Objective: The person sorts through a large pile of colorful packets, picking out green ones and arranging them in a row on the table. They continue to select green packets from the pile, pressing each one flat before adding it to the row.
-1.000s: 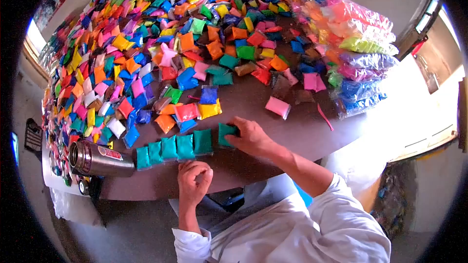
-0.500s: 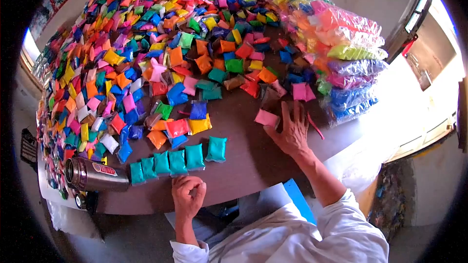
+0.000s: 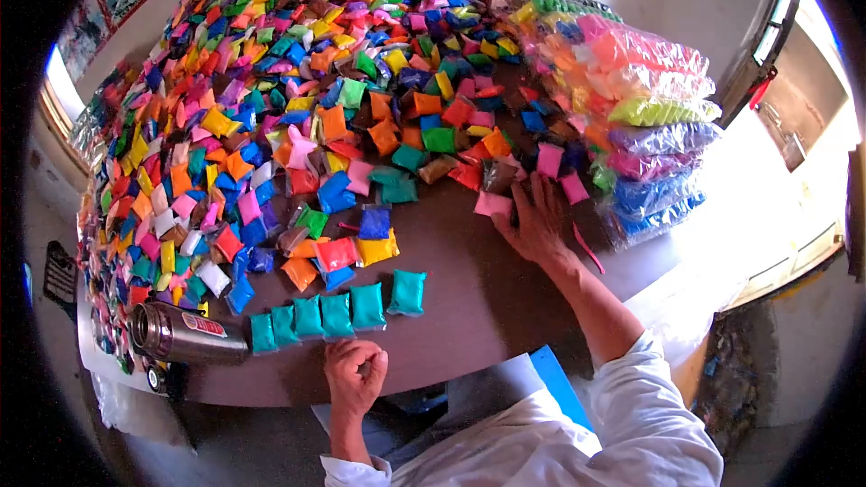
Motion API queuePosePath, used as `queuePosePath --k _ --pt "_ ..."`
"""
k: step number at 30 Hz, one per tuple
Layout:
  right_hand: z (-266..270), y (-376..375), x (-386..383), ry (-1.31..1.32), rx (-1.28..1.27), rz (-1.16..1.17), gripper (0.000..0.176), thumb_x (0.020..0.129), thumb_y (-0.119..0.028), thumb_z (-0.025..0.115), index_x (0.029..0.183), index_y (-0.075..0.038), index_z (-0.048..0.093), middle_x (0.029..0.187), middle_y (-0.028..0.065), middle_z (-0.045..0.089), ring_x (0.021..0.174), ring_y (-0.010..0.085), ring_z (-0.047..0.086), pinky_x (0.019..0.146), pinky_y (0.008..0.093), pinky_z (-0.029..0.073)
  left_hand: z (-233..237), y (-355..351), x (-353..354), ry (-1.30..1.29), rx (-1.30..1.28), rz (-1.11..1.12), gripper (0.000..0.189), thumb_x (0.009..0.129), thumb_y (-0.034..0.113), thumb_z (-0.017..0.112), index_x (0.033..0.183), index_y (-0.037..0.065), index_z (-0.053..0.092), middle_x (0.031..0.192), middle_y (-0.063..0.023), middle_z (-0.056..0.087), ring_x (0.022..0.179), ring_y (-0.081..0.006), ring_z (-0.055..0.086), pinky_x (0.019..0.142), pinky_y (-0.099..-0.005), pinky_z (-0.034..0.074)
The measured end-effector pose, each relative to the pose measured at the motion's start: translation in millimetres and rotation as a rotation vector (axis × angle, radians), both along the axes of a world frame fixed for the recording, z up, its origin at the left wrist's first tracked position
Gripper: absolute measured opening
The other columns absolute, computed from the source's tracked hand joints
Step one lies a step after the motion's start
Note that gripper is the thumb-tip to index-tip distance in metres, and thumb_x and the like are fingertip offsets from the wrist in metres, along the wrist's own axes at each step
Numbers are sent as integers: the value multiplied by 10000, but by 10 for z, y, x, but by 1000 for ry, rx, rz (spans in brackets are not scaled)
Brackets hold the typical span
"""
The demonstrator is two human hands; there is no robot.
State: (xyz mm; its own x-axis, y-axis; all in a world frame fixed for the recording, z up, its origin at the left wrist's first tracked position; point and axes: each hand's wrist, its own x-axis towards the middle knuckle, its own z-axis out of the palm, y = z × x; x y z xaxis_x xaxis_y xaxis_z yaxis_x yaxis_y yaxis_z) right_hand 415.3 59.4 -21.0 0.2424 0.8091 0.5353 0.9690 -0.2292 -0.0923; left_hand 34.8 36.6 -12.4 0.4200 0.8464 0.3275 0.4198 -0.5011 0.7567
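My left hand (image 3: 354,375) rests at the table's front edge, its fingers curled into a loose fist with nothing visible in it. Just beyond it lies a row of small teal packets (image 3: 336,314), with one teal packet (image 3: 408,293) set slightly apart at the right end. My right hand (image 3: 539,227) lies on the table farther right, fingers spread and palm down. A pink packet (image 3: 492,205) is beside its thumb, and a dark brown packet (image 3: 498,177) lies just past that. Two magenta packets (image 3: 549,160) are near its fingertips.
A large heap of multicoloured packets (image 3: 271,81) covers the back and left of the table (image 3: 451,334). Stacked clear bags of packets (image 3: 663,113) stand at the right. A steel flask (image 3: 194,332) lies at the front left. A thin red strip (image 3: 588,249) is by my right wrist.
The camera view has shifted slightly. My right hand has moved a little forward among the packets, and the two magenta packets have spread apart. My left hand stays curled by the teal row.
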Motion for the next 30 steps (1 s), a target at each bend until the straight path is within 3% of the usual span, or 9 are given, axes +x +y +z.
queuePosePath --k 5,11,14,16,19,22,24,27,30 --pt "-44 275 184 -60 29 4 731 826 -487 581 1331 26 447 1322 296 422 1220 483 403 995 574 355 59 2 -1 16 28 -13 137 800 160 665 721 56 624 782 -51 660 758 -246 604 759 -366 429" --pt "-48 642 558 -62 100 75 564 829 -367 597 1246 7 527 1253 270 484 1197 433 436 1008 495 376 40 0 4 12 49 -6 134 793 160 672 722 54 631 781 -50 661 756 -242 608 748 -364 433" --pt "105 880 693 193 -76 99 398 820 -259 602 1123 -1 603 1151 236 560 1118 396 505 961 456 419 22 -1 9 -17 47 3 133 789 179 677 716 77 632 768 -30 660 737 -236 605 738 -372 420" --pt "250 947 621 199 237 -14 249 808 -143 591 1010 -6 641 1068 196 610 1048 367 559 921 432 450 31 0 4 -28 37 9 131 785 180 679 715 78 634 767 -30 660 734 -238 604 733 -370 422" --pt "505 895 246 176 352 98 208 792 -86 604 980 -4 644 1014 174 631 997 351 585 882 421 470 44 0 -12 0 28 -15 118 785 140 673 753 29 651 811 -79 672 789 -267 624 757 -375 464" --pt "559 921 -147 182 391 272 224 773 -100 646 972 1 638 972 159 639 973 342 596 855 419 477 62 -9 -7 13 16 -11 112 780 138 674 756 31 654 812 -80 673 781 -269 624 758 -372 464" --pt "575 913 -412 400 116 396 258 752 -121 694 979 -10 639 941 146 645 968 329 598 844 413 477 102 -24 6 47 44 2 92 774 125 672 759 36 657 809 -83 673 777 -272 624 758 -373 463" --pt "362 1095 -699 255 179 644 223 758 -155 701 925 -24 634 915 136 640 901 370 595 872 457 455 76 -5 2 19 25 -8 90 771 123 674 760 35 659 805 -87 672 775 -276 624 759 -376 462" --pt "200 1142 -931 165 200 538 218 779 -160 683 940 -31 615 920 143 628 935 374 580 885 472 439 42 -6 14 -35 30 7 96 775 137 681 728 65 637 769 -44 660 736 -249 613 727 -377 435"
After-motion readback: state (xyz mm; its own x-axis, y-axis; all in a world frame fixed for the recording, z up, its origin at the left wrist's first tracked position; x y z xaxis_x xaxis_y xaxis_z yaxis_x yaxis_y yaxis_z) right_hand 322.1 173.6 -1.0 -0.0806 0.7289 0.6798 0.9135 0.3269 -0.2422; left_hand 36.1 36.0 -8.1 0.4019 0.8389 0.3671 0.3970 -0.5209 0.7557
